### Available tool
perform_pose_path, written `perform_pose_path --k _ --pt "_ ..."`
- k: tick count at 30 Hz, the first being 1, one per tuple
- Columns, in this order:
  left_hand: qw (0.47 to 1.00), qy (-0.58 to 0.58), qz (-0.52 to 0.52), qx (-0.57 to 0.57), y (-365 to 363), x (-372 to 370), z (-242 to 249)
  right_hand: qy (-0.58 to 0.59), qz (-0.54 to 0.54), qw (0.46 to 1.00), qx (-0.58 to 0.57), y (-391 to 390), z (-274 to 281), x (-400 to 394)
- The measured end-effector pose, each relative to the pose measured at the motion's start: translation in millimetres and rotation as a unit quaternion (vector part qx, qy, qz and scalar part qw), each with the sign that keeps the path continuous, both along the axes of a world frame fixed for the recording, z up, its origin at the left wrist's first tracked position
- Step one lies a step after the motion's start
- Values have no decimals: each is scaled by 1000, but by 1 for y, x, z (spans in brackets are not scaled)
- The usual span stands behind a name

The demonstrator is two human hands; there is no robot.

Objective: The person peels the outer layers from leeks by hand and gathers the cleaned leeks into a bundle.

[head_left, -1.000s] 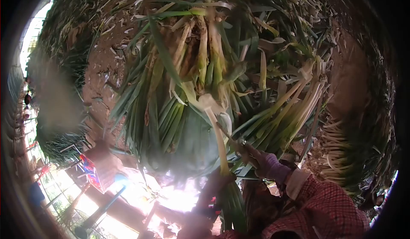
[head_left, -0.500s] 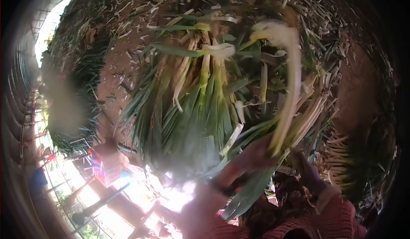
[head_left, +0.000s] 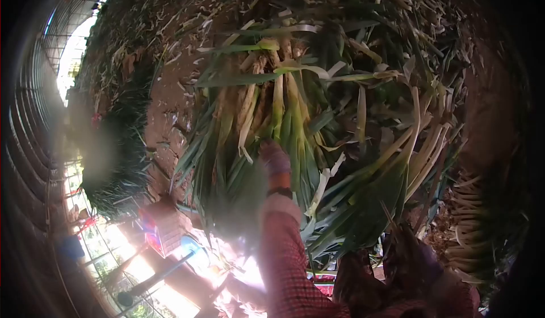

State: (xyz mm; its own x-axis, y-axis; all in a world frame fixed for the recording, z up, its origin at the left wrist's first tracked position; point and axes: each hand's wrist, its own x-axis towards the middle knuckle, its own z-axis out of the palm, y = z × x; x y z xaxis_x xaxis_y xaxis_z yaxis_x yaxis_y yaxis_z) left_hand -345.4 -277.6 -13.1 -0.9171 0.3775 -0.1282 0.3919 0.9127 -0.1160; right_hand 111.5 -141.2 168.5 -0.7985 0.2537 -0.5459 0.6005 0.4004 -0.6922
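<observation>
A big pile of unpeeled leeks point(head_left: 227, 164) lies before me, pale stems at the far end and green leaves towards me. My left hand point(head_left: 275, 158) reaches into its middle, fingers curled on a leek point(head_left: 277, 111). At the lower right, a smaller bundle of peeled leeks point(head_left: 392, 176) has its white stems slanting up to the right. Just below that bundle is my right hand point(head_left: 424, 262), dark and blurred near my leg; its fingers cannot be made out.
Peeled leaf scraps point(head_left: 374, 51) litter the ground beyond the pile. On the right is a row of pale stems point(head_left: 462, 227). More green leaves point(head_left: 122, 153) are heaped at the left. A red box point(head_left: 162, 227) and a blue-ended pole point(head_left: 164, 275) are at the lower left.
The leek held upright by my left hand now lies on the right-hand bundle. My left hand has moved up and left into the pile; my right hand has dropped slightly lower.
</observation>
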Motion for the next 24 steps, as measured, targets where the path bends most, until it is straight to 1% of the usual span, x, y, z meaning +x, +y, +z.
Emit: perform_pose_path --k 2,4,5,6,8,11,12,14,15,17,18,20,21,22,23,24 --pt "999 -16 -5 -34 8 2 9 4 15 1000 2 -7 -10 -25" --pt "998 -39 -14 36 -4 25 14 18 36 999 25 -2 -25 -66" --pt "996 -47 -20 69 -12 32 13 35 49 998 27 -1 -23 -90" --pt "997 -58 -11 53 -19 35 12 51 64 996 26 -5 -21 -101" --pt "997 -71 14 33 -22 35 9 60 31 998 -8 -21 -47 -106" --pt "988 -149 16 31 -23 21 15 66 16 997 -27 -28 -56 -124" --pt "974 -213 44 62 -25 20 14 65 14 997 -29 -27 -57 -133" --pt "929 -336 94 124 -24 17 5 52 -15 998 -30 -19 -71 -152" --pt "936 -303 96 149 -27 22 0 43 -28 998 -32 -17 -75 -160" --pt "944 -241 103 199 -34 42 -11 50 -18 998 -44 -18 -77 -168" --pt "925 -294 107 217 -34 43 -15 53 -13 997 -52 -20 -77 -170" --pt "877 -392 119 253 -31 33 -12 43 38 997 -46 -28 -77 -166" --pt "886 -379 93 252 -29 32 -11 41 65 996 -41 -29 -77 -166" --pt "895 -365 68 248 -29 34 -8 86 52 995 26 -30 -81 -166" --pt "903 -351 41 244 -28 38 -3 69 17 997 12 -29 -83 -161" --pt "909 -379 72 161 -13 55 57 52 -19 998 -1 -26 -82 -156"
